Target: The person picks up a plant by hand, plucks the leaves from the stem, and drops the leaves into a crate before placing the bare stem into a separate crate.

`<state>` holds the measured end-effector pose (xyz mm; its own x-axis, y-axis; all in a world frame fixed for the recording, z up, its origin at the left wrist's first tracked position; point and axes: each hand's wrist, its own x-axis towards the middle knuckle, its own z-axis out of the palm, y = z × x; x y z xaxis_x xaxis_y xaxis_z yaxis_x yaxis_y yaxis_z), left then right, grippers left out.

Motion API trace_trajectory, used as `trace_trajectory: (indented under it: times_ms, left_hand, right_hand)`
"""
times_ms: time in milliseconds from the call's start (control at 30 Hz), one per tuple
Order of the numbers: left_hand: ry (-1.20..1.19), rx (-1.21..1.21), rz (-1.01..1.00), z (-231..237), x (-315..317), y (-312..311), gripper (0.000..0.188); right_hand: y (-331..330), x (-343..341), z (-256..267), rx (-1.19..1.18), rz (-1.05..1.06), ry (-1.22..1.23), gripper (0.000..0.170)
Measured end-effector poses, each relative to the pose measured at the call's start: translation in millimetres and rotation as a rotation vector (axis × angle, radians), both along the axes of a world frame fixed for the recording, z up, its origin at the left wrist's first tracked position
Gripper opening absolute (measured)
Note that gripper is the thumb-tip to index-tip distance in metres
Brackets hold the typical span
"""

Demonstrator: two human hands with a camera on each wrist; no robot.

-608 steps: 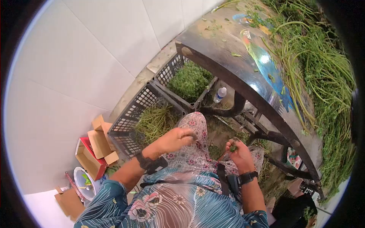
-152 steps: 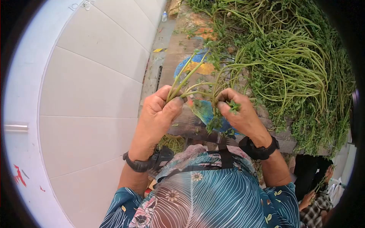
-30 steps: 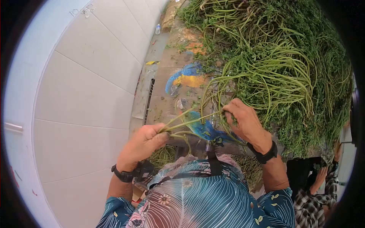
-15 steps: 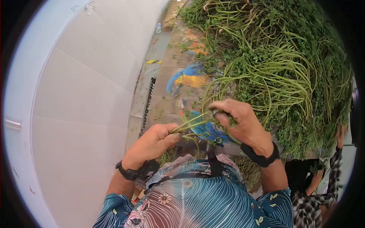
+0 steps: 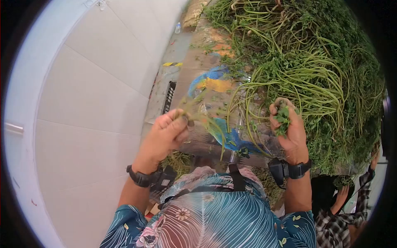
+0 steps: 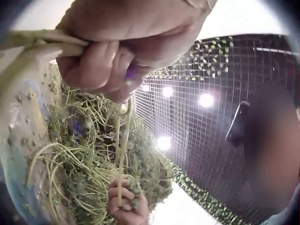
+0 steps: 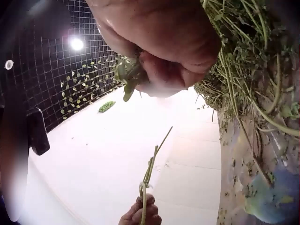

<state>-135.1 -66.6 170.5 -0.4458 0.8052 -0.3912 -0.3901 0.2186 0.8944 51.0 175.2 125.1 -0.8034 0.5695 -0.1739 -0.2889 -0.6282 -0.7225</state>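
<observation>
My left hand (image 5: 165, 134) grips a few long green stems over the near left part of the table; they blur in the head view. The same stems (image 7: 149, 171) look mostly bare in the right wrist view. My right hand (image 5: 292, 134), fingers curled, holds a small bunch of green leaves (image 5: 283, 119) beside the big heap. That heap of leafy greens (image 5: 314, 82), with long pale stems, covers the right side of the table (image 5: 198, 146). Several loose stems trail from it toward the table's near edge.
A white wall (image 5: 95, 91) runs along the left. Below the near edge, a crate holds stems (image 5: 180, 159). A plastic bottle (image 5: 178, 28) stands far back by the wall. Another person's checked sleeve (image 5: 331, 227) shows at lower right.
My right hand has pulled away to the right with the leaves, and the gap between my hands has widened. My left hand has risen slightly, still holding the stems.
</observation>
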Motion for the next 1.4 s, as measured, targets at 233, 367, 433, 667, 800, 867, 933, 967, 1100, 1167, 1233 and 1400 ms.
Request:
trace_trajectory:
  times_ms: [233,367,433,667,800,867,933,967,1100,1167,1233,1400]
  left_hand:
    - [-0.265,0.17,0.219,-7,-10,21,0.018]
    - [-0.44,0.273,0.266,-21,-21,36,0.016]
    - [-0.524,0.348,0.263,-30,-25,41,0.016]
    - [-0.664,0.461,0.265,-40,-25,49,0.015]
    - [-0.626,0.44,0.223,-36,-14,48,0.015]
    - [-0.588,0.429,0.198,-32,-11,47,0.016]
    - [-0.554,0.427,0.181,-28,-10,42,0.017]
    - [-0.51,0.411,0.179,-26,-12,36,0.018]
    - [-0.305,0.351,0.237,-18,-29,2,0.02]
    - [-0.207,0.322,0.304,-17,-34,-21,0.02]
    - [-0.131,0.306,0.383,-22,-38,-47,0.021]
    - [0.209,0.003,0.52,-55,-38,-121,0.021]
  right_hand:
    - [-20,20,-4,-0.049,-0.008,-0.126,0.019]
    - [-26,36,-19,-0.181,0.041,-0.013,0.019]
    - [-33,44,-24,-0.227,0.033,-0.061,0.02]
    - [-56,47,-34,-0.363,0.033,-0.002,0.022]
    - [-70,37,-21,-0.294,0.075,-0.072,0.013]
    - [-74,34,-26,-0.332,0.091,-0.026,0.014]
    - [-81,33,-25,-0.353,0.014,-0.106,0.013]
    - [-82,34,-25,-0.354,0.033,-0.088,0.014]
    - [-87,33,-33,-0.383,0.066,-0.022,0.017]
    - [-91,31,-36,-0.4,0.061,-0.036,0.019]
    - [-94,26,-35,-0.392,0.068,-0.097,0.021]
    - [-99,7,-31,-0.333,0.229,-0.064,0.018]
